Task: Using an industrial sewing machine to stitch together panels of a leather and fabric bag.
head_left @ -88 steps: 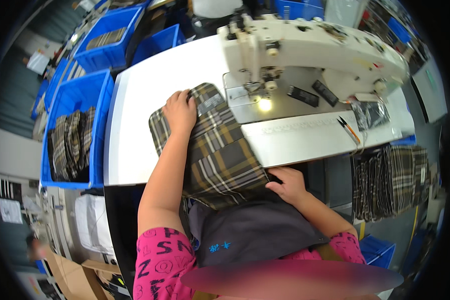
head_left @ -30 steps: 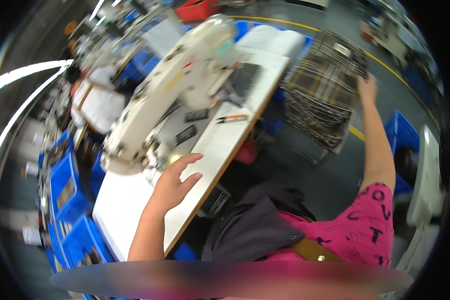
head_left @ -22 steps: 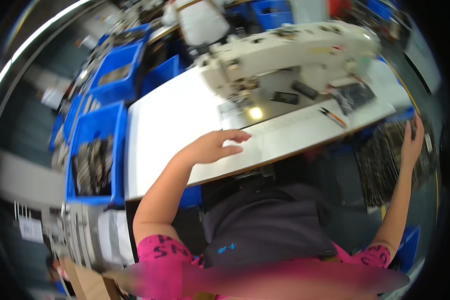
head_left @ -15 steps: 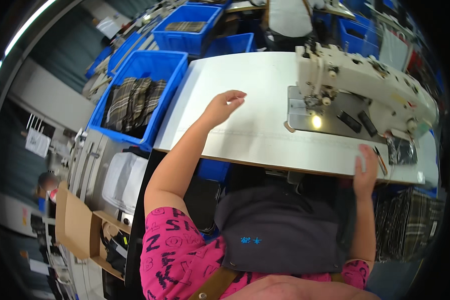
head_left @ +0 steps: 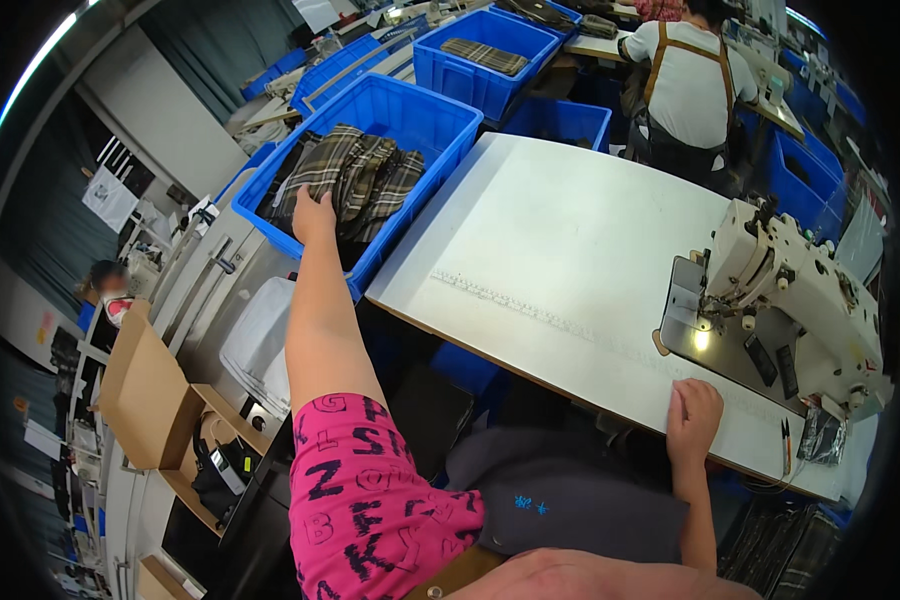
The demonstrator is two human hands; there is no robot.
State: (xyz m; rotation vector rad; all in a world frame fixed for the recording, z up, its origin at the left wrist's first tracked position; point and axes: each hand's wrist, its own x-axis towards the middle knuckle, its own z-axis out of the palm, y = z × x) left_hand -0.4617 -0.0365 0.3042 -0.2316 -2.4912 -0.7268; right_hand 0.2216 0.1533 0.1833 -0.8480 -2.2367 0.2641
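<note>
Left hand (head_left: pixel 315 215): inside blue bin (head_left: pixel 440 140), touching plaid fabric pieces (head_left: pixel 370 170); cannot tell whether fingers clamp them.
Right hand (head_left: pixel 695 415): at white counter (head_left: pixel 550 220), front edge; fingers curled, together.
Plaid fabric pieces: heaped in the bin, left of the counter.
Sewing machine (head_left: pixel 820 280): counter's right end, lamp (head_left: pixel 702 338) lit; 2 black strips (head_left: pixel 761 360) nearby.

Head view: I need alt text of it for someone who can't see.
The person's left hand reaches into a blue bin of plaid cloth, its grip unclear. The right hand is at the near edge of a white table, where a sewing machine stands at the right with its light on.
</note>
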